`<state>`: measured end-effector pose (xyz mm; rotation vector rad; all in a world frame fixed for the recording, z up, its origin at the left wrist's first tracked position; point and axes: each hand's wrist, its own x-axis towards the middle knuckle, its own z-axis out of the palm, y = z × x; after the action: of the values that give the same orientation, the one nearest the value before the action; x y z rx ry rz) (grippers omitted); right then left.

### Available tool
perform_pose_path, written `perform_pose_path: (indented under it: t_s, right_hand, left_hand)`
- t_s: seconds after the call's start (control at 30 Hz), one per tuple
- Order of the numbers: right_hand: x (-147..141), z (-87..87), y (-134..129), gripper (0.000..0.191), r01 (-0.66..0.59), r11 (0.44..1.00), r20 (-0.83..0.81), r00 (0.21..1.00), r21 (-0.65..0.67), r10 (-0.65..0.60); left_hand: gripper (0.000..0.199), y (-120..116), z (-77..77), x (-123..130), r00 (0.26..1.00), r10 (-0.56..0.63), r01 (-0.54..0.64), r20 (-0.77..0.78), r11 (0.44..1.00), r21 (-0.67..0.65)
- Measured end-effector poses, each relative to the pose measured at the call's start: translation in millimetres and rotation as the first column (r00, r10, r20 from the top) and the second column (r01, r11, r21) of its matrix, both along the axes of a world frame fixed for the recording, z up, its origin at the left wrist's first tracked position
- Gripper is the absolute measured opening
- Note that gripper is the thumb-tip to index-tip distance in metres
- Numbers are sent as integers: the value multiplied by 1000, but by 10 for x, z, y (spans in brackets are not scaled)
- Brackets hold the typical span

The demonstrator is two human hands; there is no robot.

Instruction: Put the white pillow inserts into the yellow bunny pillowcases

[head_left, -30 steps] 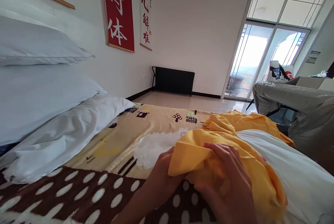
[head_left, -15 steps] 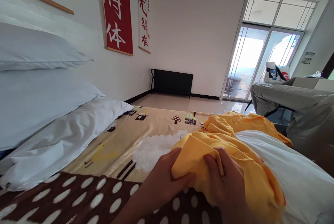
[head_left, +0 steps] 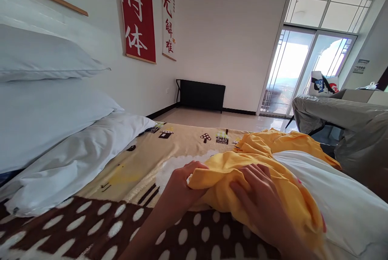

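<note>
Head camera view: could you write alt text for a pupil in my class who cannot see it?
A person's left hand and right hand hold bunched yellow cloth over a patterned blanket. White pillows are piled at the picture's left, and white fabric lies at the right. Behind are a red wall scroll and glass doors.

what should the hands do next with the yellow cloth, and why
Perhaps ease the right hand gently away from the left hand: both grip the yellow cloth, and the stretch between them looks folded and creased, so a light pull would probably open it out.
</note>
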<state>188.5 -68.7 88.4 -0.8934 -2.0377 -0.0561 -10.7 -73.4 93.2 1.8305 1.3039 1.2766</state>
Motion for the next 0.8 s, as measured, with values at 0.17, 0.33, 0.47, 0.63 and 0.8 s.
perform_pose_path:
  t_s: [0.17,0.33,0.47,0.63,0.8]
  right_hand:
    - [-32,-24,62,28,35,997,-105,994,62,-28]
    - [-17,-52,59,20,50,992,-204,979,118,-26]
    - [-1,-60,75,21,44,993,-181,983,113,-23]
    - [16,-20,76,26,107,987,-252,965,122,-74]
    - [23,-10,83,28,154,974,-261,959,168,-106]
  left_hand:
    - [25,-71,23,32,999,3,-2,53,1000,-17]
    - [27,-105,40,31,993,-77,82,89,996,-46]
    - [26,-118,31,46,993,-30,26,116,999,38]
    - [21,-157,40,56,990,-31,39,140,998,-57]
    - [26,-165,51,39,992,-96,107,83,984,-141]
